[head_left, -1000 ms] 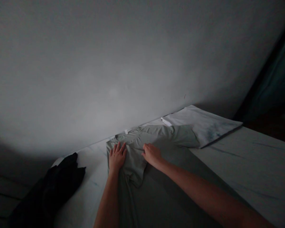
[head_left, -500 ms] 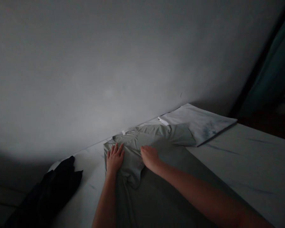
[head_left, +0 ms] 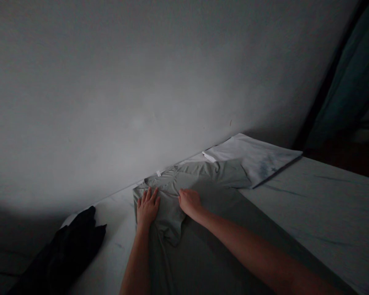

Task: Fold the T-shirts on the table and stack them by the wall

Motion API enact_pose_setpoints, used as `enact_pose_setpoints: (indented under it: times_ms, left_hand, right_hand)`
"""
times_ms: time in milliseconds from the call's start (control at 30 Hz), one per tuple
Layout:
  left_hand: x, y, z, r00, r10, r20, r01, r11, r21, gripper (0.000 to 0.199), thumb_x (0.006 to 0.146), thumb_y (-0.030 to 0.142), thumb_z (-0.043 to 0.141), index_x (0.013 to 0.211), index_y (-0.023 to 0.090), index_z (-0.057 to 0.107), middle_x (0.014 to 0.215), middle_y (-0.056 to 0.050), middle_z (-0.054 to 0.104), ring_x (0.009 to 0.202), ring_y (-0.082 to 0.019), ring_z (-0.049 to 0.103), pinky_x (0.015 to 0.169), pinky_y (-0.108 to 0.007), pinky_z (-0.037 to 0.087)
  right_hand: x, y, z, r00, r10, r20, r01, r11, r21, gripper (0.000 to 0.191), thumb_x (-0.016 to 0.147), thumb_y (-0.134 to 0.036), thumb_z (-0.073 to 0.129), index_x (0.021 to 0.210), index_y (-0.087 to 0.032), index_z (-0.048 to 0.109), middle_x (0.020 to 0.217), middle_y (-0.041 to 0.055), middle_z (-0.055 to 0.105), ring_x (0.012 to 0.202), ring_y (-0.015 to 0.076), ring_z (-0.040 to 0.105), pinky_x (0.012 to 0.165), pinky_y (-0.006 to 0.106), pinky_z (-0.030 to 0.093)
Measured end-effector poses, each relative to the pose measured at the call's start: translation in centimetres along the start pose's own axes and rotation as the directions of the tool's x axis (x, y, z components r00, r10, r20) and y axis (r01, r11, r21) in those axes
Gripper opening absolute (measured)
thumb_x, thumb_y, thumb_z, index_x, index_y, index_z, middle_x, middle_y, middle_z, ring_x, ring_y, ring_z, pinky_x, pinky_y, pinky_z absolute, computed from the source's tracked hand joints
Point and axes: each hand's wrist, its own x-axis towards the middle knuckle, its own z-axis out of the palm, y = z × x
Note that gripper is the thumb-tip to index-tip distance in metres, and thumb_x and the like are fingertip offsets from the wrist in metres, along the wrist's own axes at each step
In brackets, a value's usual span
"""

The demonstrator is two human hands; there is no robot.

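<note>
Already the left sleeve of the grey-green shirt (head_left: 184,213), lying on the bed (head_left: 310,213) near the wall, is folded inward; the left hand (head_left: 147,208), spread, and right hand (head_left: 189,202), seemingly flat, are pressing it, right sleeve unfolded.

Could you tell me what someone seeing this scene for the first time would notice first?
The eye goes first to the two bare hands pressed flat on a grey-green T-shirt spread on the bed: the left hand near the folded sleeve, the right hand beside it toward the middle. Next comes the pale folded cloth by the wall at the shirt's far right, and the dark garment heaped at the bed's left edge.
</note>
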Motion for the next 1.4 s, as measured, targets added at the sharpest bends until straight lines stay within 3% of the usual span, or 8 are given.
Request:
enact_pose_setpoints:
  times_ms: [267,433,667,867,967,1133,1267,1400]
  left_hand:
    - [0.0,0.1,-0.3,1.000,-0.004,0.020,0.004,1.000,-0.001,0.053,0.098,0.041,0.033,0.150,0.033,0.030,0.159,-0.004,0.028,0.146,-0.028,0.027,0.116,-0.051,0.029]
    - [0.1,-0.3,-0.1,0.998,0.060,0.025,-0.062,0.996,0.069,0.052,0.096,0.035,0.037,0.148,0.034,0.033,0.159,-0.004,0.028,0.146,-0.029,0.027,0.114,-0.053,0.032]
    - [0.3,-0.7,0.8,0.997,0.078,-0.006,-0.077,0.992,0.096,0.054,0.096,0.035,0.036,0.149,0.034,0.030,0.159,-0.003,0.027,0.146,-0.030,0.027,0.112,-0.054,0.034]
    - [0.7,-0.6,0.8,0.998,0.061,0.005,-0.061,0.995,0.077,0.053,0.097,0.036,0.030,0.150,0.030,0.030,0.159,-0.006,0.028,0.146,-0.030,0.027,0.114,-0.052,0.031]
    - [0.6,-0.8,0.9,0.997,0.076,0.012,-0.077,0.996,0.052,0.053,0.097,0.036,0.030,0.150,0.030,0.032,0.160,-0.007,0.027,0.146,-0.030,0.027,0.113,-0.053,0.031]
    - [0.8,-0.4,0.0,0.996,0.057,-0.073,-0.057,0.998,0.001,0.054,0.093,0.031,0.031,0.145,0.022,0.042,0.158,-0.011,0.030,0.144,-0.032,0.030,0.113,-0.058,0.030]
    - [2.4,5.2,-3.7,0.988,-0.015,-0.155,-0.004,0.993,-0.116,0.044,0.090,0.028,0.039,0.126,0.014,0.060,0.136,-0.016,0.059,0.121,-0.034,0.057,0.103,-0.050,0.043]
    - [4.1,18.0,-7.9,0.984,0.108,-0.142,-0.148,0.937,-0.317,0.031,0.090,0.021,0.039,0.103,0.020,0.068,0.109,-0.010,0.072,0.102,-0.024,0.065,0.089,-0.034,0.048]
  right_hand:
    - [0.3,-1.6,-0.2,0.998,-0.025,-0.052,0.020,0.995,-0.098,0.031,0.094,-0.008,0.038,0.106,-0.010,0.067,0.110,0.0186,0.067,0.105,0.0278,0.061,0.088,0.040,0.047]
    - [-0.3,-4.3,2.2,0.947,-0.320,-0.035,0.321,0.947,0.027,0.054,0.092,-0.043,0.055,0.131,-0.006,0.054,0.144,0.0240,0.045,0.134,0.0343,0.041,0.114,0.051,0.029]
    - [-1.3,-3.9,4.4,0.943,-0.317,0.097,0.290,0.930,0.225,0.083,0.089,-0.065,0.045,0.150,-0.009,0.032,0.158,0.0191,0.022,0.148,0.0305,0.017,0.120,0.056,0.007]
    - [-4.5,-0.3,2.3,0.923,-0.355,0.150,0.299,0.905,0.303,0.083,0.090,-0.062,0.046,0.150,-0.006,0.032,0.159,0.0203,0.015,0.149,0.0312,0.010,0.121,0.051,0.006]
    - [-5.7,3.4,-0.4,0.877,-0.435,0.203,0.337,0.860,0.383,0.072,0.089,-0.053,0.054,0.146,-0.010,0.042,0.156,0.0175,0.030,0.146,0.0289,0.025,0.120,0.046,0.019]
    - [-6.1,14.2,-8.0,0.999,-0.022,0.025,0.010,0.917,0.398,0.029,0.091,-0.031,0.048,0.104,-0.019,0.070,0.104,0.0096,0.074,0.098,0.0216,0.068,0.088,0.032,0.050]
    - [-10.7,22.0,-12.3,0.976,0.190,-0.104,-0.149,0.938,0.314,0.029,0.088,-0.040,0.045,0.086,-0.021,0.067,0.084,0.0074,0.073,0.077,0.0219,0.067,0.072,0.032,0.049]
    - [-21.3,25.4,-10.8,0.917,0.388,0.088,-0.392,0.841,0.374,0.038,0.085,-0.054,0.049,0.061,-0.028,0.062,0.058,0.0035,0.063,0.057,0.0218,0.061,0.057,0.034,0.045]
